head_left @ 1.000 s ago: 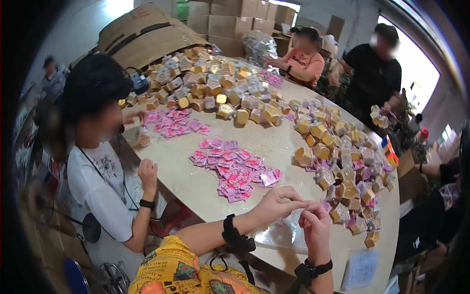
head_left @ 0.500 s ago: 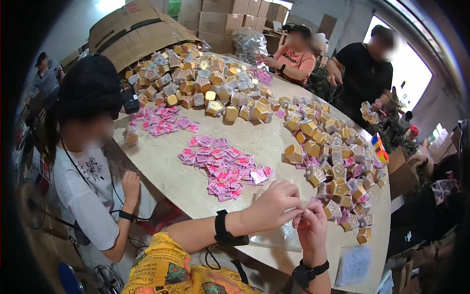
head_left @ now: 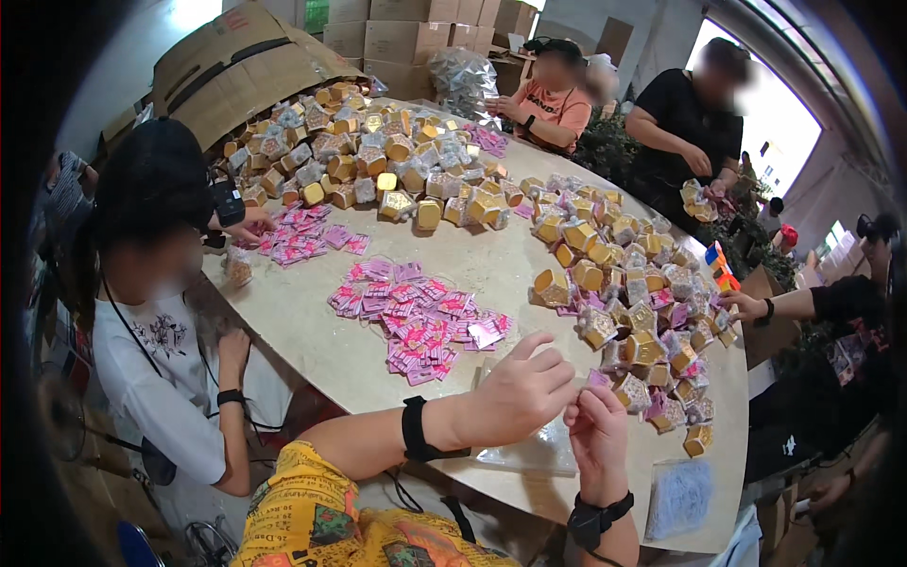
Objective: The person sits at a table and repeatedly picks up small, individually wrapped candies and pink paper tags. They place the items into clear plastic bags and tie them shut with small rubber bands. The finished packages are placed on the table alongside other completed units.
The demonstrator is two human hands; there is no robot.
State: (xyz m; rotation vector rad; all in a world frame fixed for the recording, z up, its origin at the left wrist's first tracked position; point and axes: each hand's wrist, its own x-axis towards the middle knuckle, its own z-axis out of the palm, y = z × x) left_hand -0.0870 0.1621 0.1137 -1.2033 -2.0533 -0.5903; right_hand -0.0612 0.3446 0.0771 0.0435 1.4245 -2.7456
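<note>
My left hand (head_left: 525,395) and my right hand (head_left: 597,427) meet over the near side of the table, fingertips almost touching. A small pink tag (head_left: 598,378) shows at the fingertips of my right hand, which pinches it. The left thumb and forefinger are pressed together beside it, its other fingers loosely raised; what they pinch is too small to make out. Left of my hands lies a heap of pink tags (head_left: 416,321) with thin string loops. To their right spreads a pile of gold, faceted ornaments in clear wrap (head_left: 642,350), some with pink tags among them.
A larger heap of gold ornaments (head_left: 378,156) spills from a cardboard box (head_left: 236,57) at the far left. More pink tags (head_left: 302,236) lie before a seated co-worker (head_left: 156,350). A clear bag of pale strings (head_left: 680,499) rests at the near right edge. Other people surround the table (head_left: 283,293).
My hands stay together, the left fingers lifting and spreading slightly. The left co-worker's hand now reaches to the far tags. A person at right now reaches into the ornament pile.
</note>
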